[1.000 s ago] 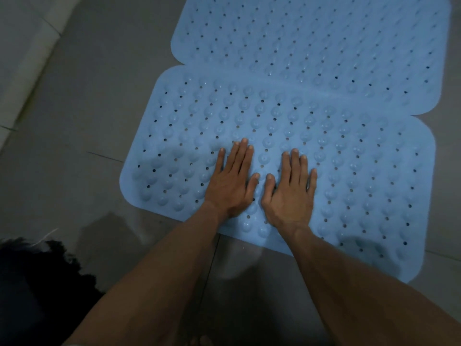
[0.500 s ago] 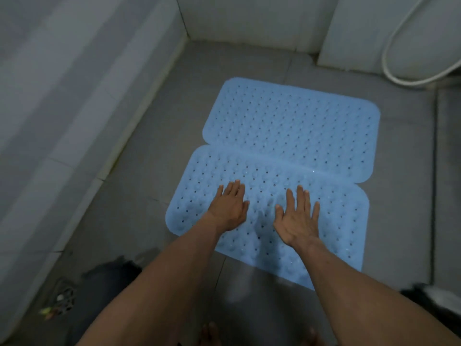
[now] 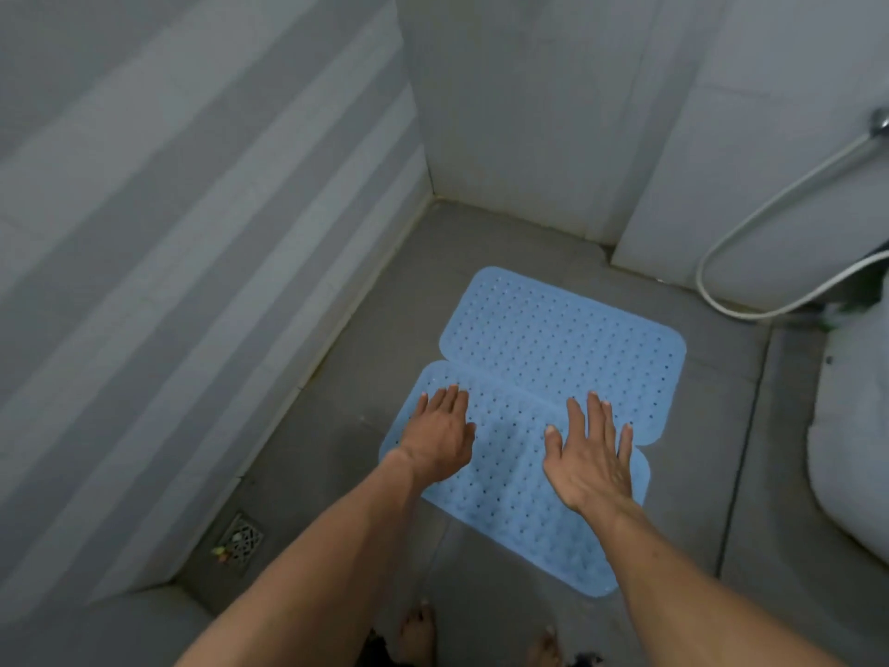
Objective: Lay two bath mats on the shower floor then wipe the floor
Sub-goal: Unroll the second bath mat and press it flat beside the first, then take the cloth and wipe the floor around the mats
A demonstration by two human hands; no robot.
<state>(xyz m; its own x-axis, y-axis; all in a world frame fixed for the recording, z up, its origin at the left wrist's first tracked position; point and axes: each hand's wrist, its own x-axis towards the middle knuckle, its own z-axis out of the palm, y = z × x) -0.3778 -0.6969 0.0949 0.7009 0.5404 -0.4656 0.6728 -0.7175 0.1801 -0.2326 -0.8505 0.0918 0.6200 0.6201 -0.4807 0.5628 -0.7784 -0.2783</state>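
Two light blue perforated bath mats lie flat on the grey shower floor [image 3: 375,349], side by side along their long edges. The far mat [image 3: 567,344] reaches toward the back wall. The near mat [image 3: 510,474] lies closer to my feet. My left hand [image 3: 440,438] and my right hand [image 3: 589,454] hover palm down above the near mat, fingers straight and spread, holding nothing. Whether they touch the mat is unclear.
Tiled walls close the space on the left and at the back. A square floor drain [image 3: 240,541] sits at the near left by the wall. A shower hose [image 3: 750,223] loops on the right wall, above a white fixture [image 3: 851,450]. My bare toes [image 3: 418,633] show at the bottom.
My hands have come up off the near mat and moved apart. The view has pulled back and upward, so the walls, drain and hose have come into sight.
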